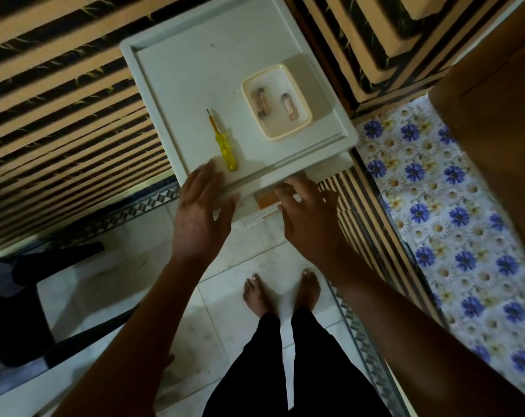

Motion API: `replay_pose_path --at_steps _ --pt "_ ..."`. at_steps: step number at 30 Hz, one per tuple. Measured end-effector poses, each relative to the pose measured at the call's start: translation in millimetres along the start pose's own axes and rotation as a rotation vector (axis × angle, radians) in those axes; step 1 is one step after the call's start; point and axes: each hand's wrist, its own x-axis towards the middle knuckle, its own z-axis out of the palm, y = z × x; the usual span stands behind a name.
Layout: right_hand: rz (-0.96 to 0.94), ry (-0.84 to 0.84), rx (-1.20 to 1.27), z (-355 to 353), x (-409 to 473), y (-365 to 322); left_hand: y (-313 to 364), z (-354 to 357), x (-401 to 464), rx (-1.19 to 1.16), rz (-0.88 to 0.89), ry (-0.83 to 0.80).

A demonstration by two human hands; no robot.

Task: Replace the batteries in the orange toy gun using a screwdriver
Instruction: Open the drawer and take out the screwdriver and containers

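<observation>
A yellow-handled screwdriver [223, 145] lies on a white plastic table [189, 85]. To its right, a shallow cream tray [304, 103] holds three small batteries [259, 102]. An orange object with a white ribbed strip [265, 201], probably the toy gun, shows just under the table's near edge, mostly hidden. My left hand [198, 212] rests with fingers spread on the near edge, just below the screwdriver's handle. My right hand [312, 218] reaches under that edge, with its fingers over the orange object. Whether it grips the object is hidden.
A striped mattress [59, 115] lies left of and behind the table. A blue-flowered cloth [435, 206] covers a surface on the right. A dark chair [14, 296] stands at the lower left. My bare feet [282, 290] are on the tiled floor.
</observation>
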Motion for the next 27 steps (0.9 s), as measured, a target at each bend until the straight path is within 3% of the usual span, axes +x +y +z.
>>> replay_pose_path --at_steps 9,13,20,27 --pt "0.011 -0.323 -0.032 -23.1 -25.7 13.3 -5.1 -8.2 -0.8 -0.095 -0.02 -0.065" --pt "0.066 -0.628 -0.107 -35.1 -58.2 11.6 -2.0 -7.3 -2.0 -0.103 -0.032 -0.041" --pt "0.102 -0.642 -0.163 -0.1 -98.9 24.3 -1.7 3.2 -5.7 -0.067 0.011 0.017" --pt "0.129 -0.684 -0.128 73.4 -61.0 25.2 -13.3 17.0 -8.5 0.01 0.127 0.097"
